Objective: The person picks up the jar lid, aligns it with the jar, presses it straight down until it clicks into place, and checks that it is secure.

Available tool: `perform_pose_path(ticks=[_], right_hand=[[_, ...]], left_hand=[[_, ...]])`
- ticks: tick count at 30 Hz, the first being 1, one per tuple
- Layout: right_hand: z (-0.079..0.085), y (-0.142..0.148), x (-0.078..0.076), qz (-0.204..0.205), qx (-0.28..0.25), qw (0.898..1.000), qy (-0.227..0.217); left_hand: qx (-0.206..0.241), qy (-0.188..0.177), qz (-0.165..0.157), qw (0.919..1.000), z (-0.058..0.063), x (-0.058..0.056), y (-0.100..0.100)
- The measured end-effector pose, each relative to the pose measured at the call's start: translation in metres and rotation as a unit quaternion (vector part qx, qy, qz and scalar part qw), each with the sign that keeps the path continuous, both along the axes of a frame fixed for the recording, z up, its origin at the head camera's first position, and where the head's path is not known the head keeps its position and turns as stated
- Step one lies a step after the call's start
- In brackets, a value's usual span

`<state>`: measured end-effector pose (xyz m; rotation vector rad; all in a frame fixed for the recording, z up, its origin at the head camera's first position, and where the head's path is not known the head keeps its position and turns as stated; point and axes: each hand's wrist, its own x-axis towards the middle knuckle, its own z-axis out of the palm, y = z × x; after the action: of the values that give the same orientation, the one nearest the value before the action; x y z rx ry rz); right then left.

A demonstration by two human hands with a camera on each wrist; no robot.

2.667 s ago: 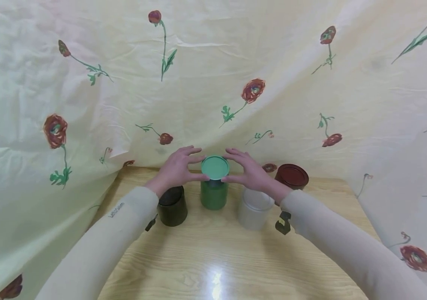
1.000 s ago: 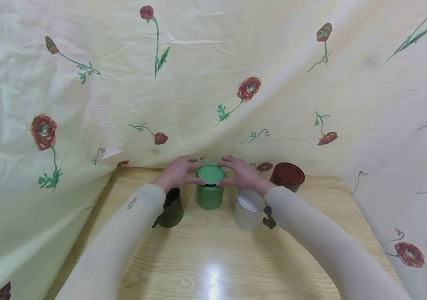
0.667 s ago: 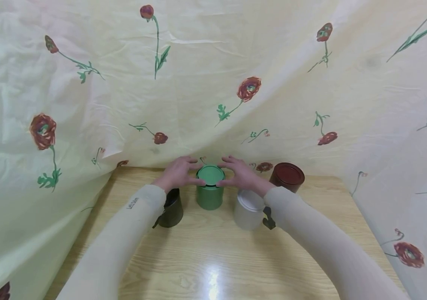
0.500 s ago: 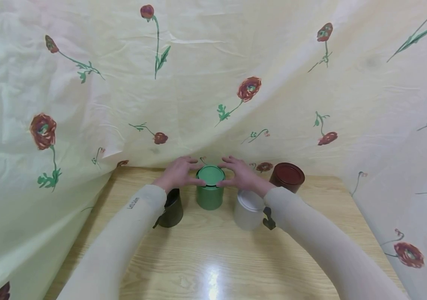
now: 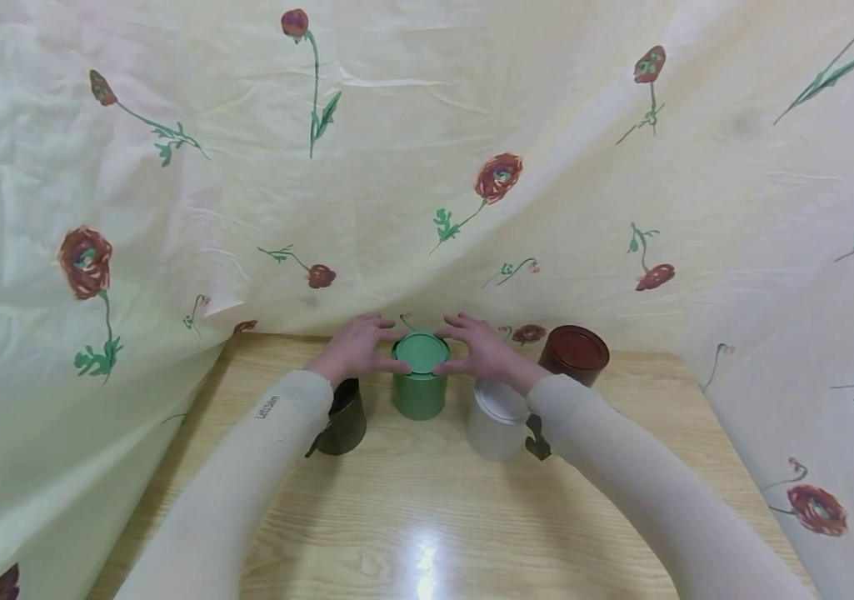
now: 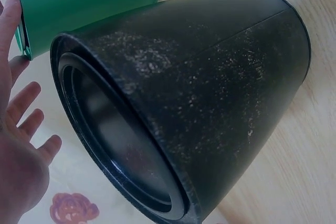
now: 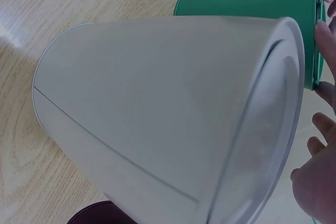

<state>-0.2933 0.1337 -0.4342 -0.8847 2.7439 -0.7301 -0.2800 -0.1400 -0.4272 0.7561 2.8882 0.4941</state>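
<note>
A round green lid (image 5: 421, 352) lies on top of the green can (image 5: 420, 397), which stands upright at the table's back. My left hand (image 5: 359, 346) holds the lid's left edge between thumb and forefinger; my right hand (image 5: 482, 350) does the same on the right. In the left wrist view a narrow dark gap shows between lid and can, and the other fingers hang loosely spread. A black can (image 5: 344, 425) stands under my left wrist. Below my right wrist is a white can (image 5: 496, 425), which also fills much of the right wrist view.
A dark red can (image 5: 576, 350) stands at the back right, partly behind my right forearm. Wood-patterned tabletop (image 5: 412, 500) lies in front of the cans. A cream flowered cloth (image 5: 397, 167) hangs behind and at both sides.
Earlier my hands held the lid above the green can. They have lowered it onto the can, and the dark gap beneath it has narrowed. Lately both hands have hardly moved.
</note>
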Motion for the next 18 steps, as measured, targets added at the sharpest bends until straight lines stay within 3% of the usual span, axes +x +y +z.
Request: perform_pose_path(ticks=[18], right_hand=[[-0.0009,0.0003,0.0026,0.003,0.016,1.000,0.011]], left_hand=[[-0.026,-0.012,0.006,0.9996,-0.0016,-0.0008,-0.0015]])
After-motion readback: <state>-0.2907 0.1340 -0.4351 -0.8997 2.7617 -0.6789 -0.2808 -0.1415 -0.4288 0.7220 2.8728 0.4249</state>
